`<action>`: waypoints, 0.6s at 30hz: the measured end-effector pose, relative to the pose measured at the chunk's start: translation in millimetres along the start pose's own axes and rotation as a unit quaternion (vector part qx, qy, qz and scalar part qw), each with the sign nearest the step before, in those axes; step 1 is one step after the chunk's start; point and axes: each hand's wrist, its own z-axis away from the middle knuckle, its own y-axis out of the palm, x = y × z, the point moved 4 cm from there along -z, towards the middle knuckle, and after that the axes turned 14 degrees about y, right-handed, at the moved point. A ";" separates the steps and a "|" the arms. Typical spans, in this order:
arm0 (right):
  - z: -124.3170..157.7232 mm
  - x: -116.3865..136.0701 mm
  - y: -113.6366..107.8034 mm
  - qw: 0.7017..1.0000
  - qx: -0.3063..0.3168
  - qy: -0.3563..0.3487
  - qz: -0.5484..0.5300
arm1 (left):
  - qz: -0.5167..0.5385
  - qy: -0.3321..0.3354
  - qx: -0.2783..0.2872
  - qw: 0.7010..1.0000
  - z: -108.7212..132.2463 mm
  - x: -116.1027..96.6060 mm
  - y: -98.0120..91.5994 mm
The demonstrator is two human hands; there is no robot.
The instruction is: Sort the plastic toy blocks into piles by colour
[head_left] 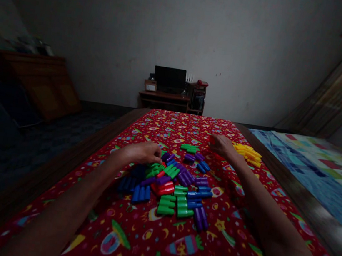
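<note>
Left hand (144, 153) curls on the bright plastic block heap (172, 185) mid-surface; right hand (222, 145) curls by yellow plastic blocks (248, 154) lying sideways near the right edge; grip unclear; open red cloth (155, 243) nearer

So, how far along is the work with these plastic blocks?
Done, it seems: the yellow blocks lie in one heap beside the right hand. In hand: the left hand touches the mixed pile at its far-left edge. Left: its green, blue, purple and red pieces lie jumbled together on the red cloth.
</note>
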 end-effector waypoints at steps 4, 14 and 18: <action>-0.3 -9.6 13.8 0.998 0.027 -0.044 0.047 | -0.056 -0.003 -0.014 0.998 -8.0 -1.4 6.9; 11.6 22.7 -11.7 0.997 -0.032 -0.070 -0.007 | -0.107 0.003 0.024 0.994 -4.0 -11.1 9.2; 22.4 48.3 -21.1 0.993 -0.032 -0.107 -0.030 | -0.116 0.045 0.003 0.992 -10.3 -12.9 12.7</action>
